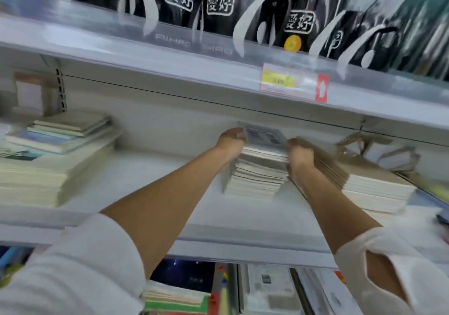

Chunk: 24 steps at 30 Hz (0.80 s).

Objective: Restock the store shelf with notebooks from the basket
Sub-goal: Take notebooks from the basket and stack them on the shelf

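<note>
Left hand [230,142] and right hand [297,153] clamp either side of a tall stack of pale paper notebooks [257,171] standing on the white metal shelf [155,181]; placing step, likely next squaring then letting go

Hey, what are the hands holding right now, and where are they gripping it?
Both hands grip the stack of notebooks on the shelf: left hand on its left side, right hand on its right side.

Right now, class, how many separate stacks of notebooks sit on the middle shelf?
3: a tall left stack, the centre stack between both hands, and a right stack. More may be hidden past the frame edges.
</note>
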Each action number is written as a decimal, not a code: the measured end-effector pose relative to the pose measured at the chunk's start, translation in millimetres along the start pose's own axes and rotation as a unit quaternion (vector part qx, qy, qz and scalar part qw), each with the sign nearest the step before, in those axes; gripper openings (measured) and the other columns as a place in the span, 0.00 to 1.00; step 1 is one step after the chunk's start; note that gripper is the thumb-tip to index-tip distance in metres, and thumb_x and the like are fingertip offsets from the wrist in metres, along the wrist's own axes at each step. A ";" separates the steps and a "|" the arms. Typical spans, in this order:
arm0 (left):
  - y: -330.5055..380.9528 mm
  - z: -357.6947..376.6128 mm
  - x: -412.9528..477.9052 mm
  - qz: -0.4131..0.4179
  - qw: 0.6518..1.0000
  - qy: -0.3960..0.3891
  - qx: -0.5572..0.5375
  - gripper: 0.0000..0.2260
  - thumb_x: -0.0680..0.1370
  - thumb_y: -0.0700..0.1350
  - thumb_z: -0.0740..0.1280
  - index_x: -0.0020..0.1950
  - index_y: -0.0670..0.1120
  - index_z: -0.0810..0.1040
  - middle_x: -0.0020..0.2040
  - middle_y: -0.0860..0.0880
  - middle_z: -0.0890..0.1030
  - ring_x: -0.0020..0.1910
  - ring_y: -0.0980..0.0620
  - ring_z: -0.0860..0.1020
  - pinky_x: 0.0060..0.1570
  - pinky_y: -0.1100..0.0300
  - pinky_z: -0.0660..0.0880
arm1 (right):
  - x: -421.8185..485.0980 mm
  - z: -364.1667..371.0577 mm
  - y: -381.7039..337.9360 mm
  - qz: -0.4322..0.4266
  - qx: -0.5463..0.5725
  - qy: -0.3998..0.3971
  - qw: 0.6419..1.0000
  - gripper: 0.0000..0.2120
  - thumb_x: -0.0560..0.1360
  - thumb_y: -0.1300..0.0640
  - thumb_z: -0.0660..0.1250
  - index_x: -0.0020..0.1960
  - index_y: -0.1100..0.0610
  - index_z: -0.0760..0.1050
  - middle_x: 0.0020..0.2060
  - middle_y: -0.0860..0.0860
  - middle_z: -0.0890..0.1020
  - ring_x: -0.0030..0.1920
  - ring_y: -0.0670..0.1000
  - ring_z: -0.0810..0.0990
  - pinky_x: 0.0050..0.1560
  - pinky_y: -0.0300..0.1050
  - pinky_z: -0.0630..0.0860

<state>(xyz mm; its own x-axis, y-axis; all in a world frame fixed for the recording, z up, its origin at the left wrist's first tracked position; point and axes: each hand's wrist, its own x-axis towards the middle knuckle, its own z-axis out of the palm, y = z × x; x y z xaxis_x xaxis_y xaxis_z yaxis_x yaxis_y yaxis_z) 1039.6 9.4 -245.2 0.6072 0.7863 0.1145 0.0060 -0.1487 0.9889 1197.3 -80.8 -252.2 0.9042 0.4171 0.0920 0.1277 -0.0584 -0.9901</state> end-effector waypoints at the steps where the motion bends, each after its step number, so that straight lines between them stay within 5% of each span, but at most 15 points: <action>1: -3.7 1.2 6.0 -0.005 1.000 -0.002 0.003 0.22 0.81 0.41 0.61 0.75 0.47 0.64 0.73 0.48 0.68 0.69 0.47 0.70 0.60 0.63 0.68 | 5.7 3.0 4.9 0.007 0.016 0.004 1.000 0.15 0.81 0.59 0.57 0.65 0.64 0.70 0.48 0.57 0.79 0.47 0.56 0.78 0.45 0.46 0.72; 3: -13.6 1.0 19.2 -0.024 1.000 -0.020 0.004 0.24 0.81 0.43 0.60 0.77 0.47 0.61 0.74 0.48 0.67 0.69 0.48 0.69 0.61 0.62 0.68 | 12.6 11.1 11.4 0.023 -0.029 -0.008 0.999 0.21 0.80 0.52 0.61 0.65 0.66 0.71 0.43 0.56 0.77 0.42 0.55 0.76 0.45 0.44 0.70; 6: -33.4 -0.1 26.9 -0.033 0.997 -0.070 0.011 0.26 0.81 0.45 0.62 0.78 0.44 0.57 0.74 0.48 0.66 0.60 0.51 0.73 0.48 0.69 0.71 | 14.9 12.4 26.5 0.040 -0.068 -0.033 0.996 0.23 0.80 0.49 0.61 0.65 0.66 0.71 0.59 0.61 0.78 0.56 0.60 0.77 0.48 0.44 0.67; 9: -52.1 3.0 29.4 -0.009 0.998 -0.066 -0.014 0.31 0.76 0.52 0.65 0.77 0.47 0.61 0.71 0.49 0.71 0.53 0.52 0.77 0.48 0.62 0.75 | 20.1 11.1 36.7 0.039 -0.030 -0.015 0.999 0.20 0.80 0.54 0.61 0.64 0.69 0.72 0.59 0.62 0.78 0.60 0.61 0.76 0.42 0.41 0.63; 13: -61.4 5.3 26.9 -0.003 0.998 -0.058 -0.026 0.34 0.73 0.56 0.66 0.77 0.47 0.62 0.74 0.50 0.68 0.68 0.50 0.72 0.69 0.56 0.67 | 17.8 13.6 48.7 0.032 0.015 -0.004 0.999 0.22 0.79 0.56 0.61 0.62 0.75 0.70 0.44 0.57 0.71 0.45 0.54 0.68 0.45 0.45 0.62; 17: -60.1 6.4 28.0 -0.022 0.996 -0.083 -0.022 0.26 0.83 0.51 0.57 0.79 0.46 0.55 0.77 0.52 0.59 0.76 0.51 0.59 0.67 0.63 0.57 | 22.4 14.8 50.6 0.060 0.030 -0.005 0.998 0.24 0.79 0.49 0.61 0.68 0.64 0.68 0.55 0.55 0.74 0.53 0.55 0.71 0.55 0.48 0.65; 19: -57.6 8.6 30.3 -0.030 0.995 -0.090 -0.006 0.25 0.83 0.52 0.54 0.78 0.44 0.55 0.76 0.49 0.62 0.74 0.50 0.62 0.67 0.61 0.60 | 30.0 13.1 51.3 0.066 0.022 -0.028 0.997 0.28 0.78 0.45 0.61 0.71 0.63 0.68 0.62 0.56 0.75 0.57 0.57 0.72 0.59 0.49 0.66; 21: -54.5 9.9 32.0 -0.041 0.996 -0.079 0.012 0.25 0.84 0.52 0.52 0.78 0.41 0.56 0.71 0.45 0.69 0.68 0.46 0.69 0.55 0.64 0.66 | 36.4 11.5 49.4 0.072 0.001 -0.061 0.996 0.30 0.77 0.41 0.61 0.72 0.60 0.68 0.67 0.55 0.73 0.63 0.57 0.72 0.61 0.47 0.65; 24: -49.1 9.3 28.9 -0.048 0.994 -0.091 0.026 0.26 0.84 0.54 0.49 0.79 0.43 0.52 0.77 0.47 0.61 0.74 0.47 0.63 0.62 0.63 0.62 | 42.2 10.7 41.2 0.100 -0.031 -0.117 0.988 0.33 0.77 0.37 0.58 0.75 0.57 0.63 0.72 0.54 0.68 0.71 0.56 0.67 0.67 0.47 0.61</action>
<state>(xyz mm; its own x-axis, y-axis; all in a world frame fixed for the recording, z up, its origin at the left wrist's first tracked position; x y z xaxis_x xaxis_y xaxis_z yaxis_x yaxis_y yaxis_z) 1064.2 33.9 -291.3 0.7362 0.6768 -0.0032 0.1084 -0.1132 0.9876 1236.3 -55.9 -290.3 0.7961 0.5891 -0.1384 -0.0119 -0.2134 -0.9769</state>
